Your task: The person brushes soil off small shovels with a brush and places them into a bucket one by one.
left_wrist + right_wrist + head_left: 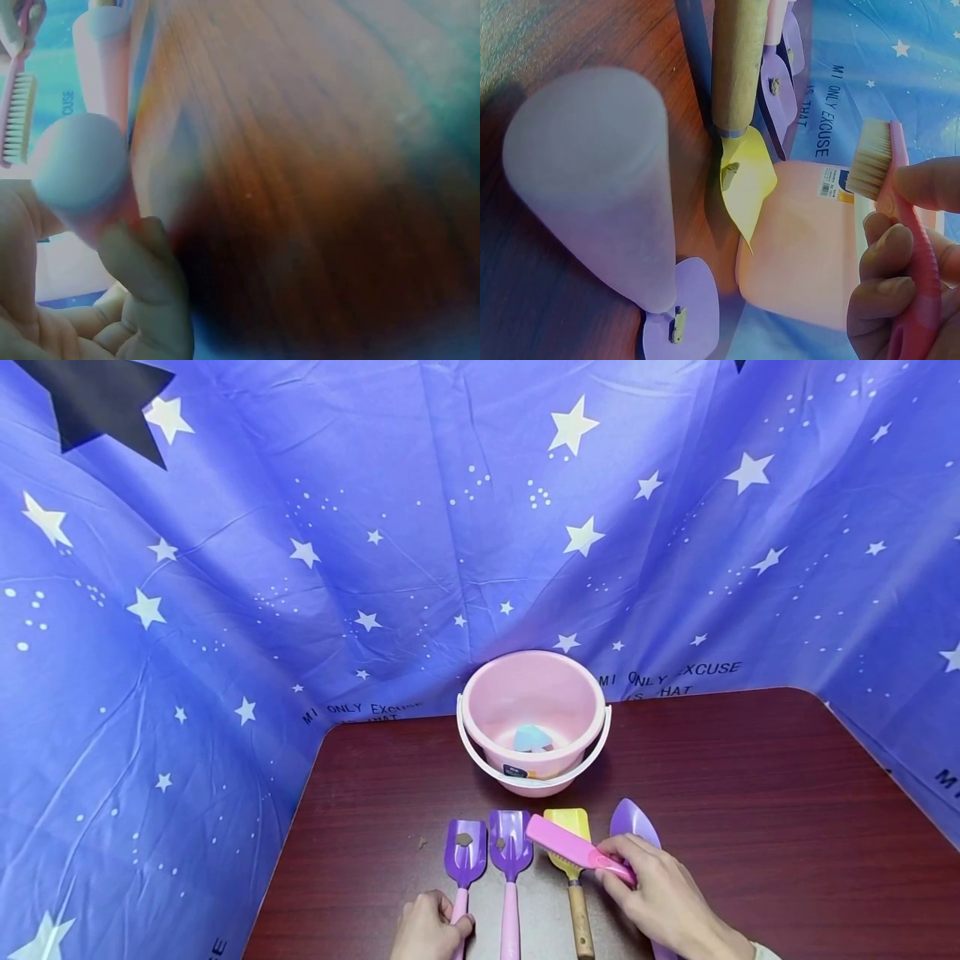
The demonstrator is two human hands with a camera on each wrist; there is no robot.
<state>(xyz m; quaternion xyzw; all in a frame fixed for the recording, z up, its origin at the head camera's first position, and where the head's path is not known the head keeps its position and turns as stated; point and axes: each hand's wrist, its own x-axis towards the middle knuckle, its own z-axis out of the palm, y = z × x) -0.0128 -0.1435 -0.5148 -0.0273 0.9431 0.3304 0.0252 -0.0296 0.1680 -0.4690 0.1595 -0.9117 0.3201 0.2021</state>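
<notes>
My left hand (431, 928) grips the pink handle (84, 169) of the leftmost purple shovel (467, 865), which carries a brown clump (464, 840) on its blade. In my right hand (663, 889) is a pink brush (558, 841), held by its ribbed handle (924, 277) above the yellow shovel (567, 817). Its pale bristles (871, 159) show in both wrist views. Between the hands lies a second purple shovel (516, 853) with a smaller clump. Partly behind my right hand is a purple pointed trowel (633, 821); the right wrist view shows a clump (679, 325) on it.
Beyond the shovels stands a pink bucket (534, 785), its white handle (471, 748) lowered to the front. A light blue piece (532, 737) lies inside it. One small crumb (422, 842) is on the dark red table (360, 793). Blue star-printed cloth (420, 568) encloses the table's back and sides.
</notes>
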